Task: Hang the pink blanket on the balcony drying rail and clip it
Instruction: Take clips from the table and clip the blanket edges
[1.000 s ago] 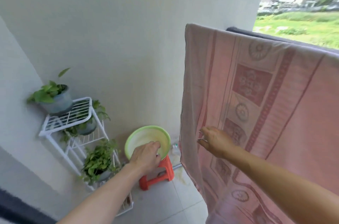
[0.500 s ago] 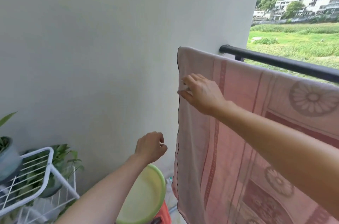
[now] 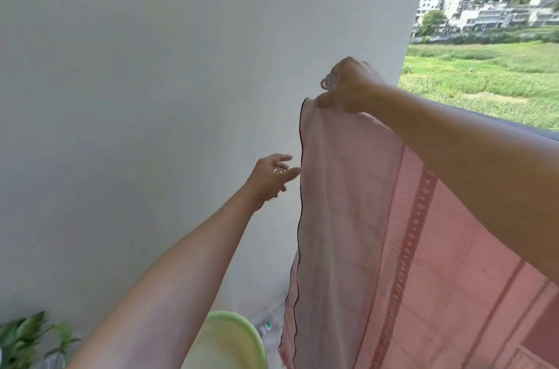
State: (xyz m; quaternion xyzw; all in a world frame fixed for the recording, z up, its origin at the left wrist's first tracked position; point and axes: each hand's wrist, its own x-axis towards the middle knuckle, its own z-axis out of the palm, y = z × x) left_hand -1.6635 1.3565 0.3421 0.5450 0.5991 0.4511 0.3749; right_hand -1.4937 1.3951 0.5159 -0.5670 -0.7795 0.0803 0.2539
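Note:
The pink blanket (image 3: 378, 217) hangs over the dark drying rail (image 3: 520, 128), its left edge close to the white wall. My right hand (image 3: 348, 87) is at the blanket's top left corner, over the rail, and grips a pale pink clip (image 3: 326, 84) whose ring end sticks out to the left. Whether the clip bites the cloth is hidden by the hand. Lower down, my left hand (image 3: 269, 178) reaches toward the blanket's left edge without touching it, and a small pale clip (image 3: 279, 170) shows between its fingers.
The white wall (image 3: 181, 96) stands just left of the blanket. A green basin (image 3: 239, 338) sits below, at the bottom edge. Potted plant leaves (image 3: 24, 341) show at the bottom left. Fields and houses lie beyond the rail.
My right hand has risen from the blanket's side edge to its top corner at the rail. My left hand lifted from the basin toward the blanket edge. The view tilted upward.

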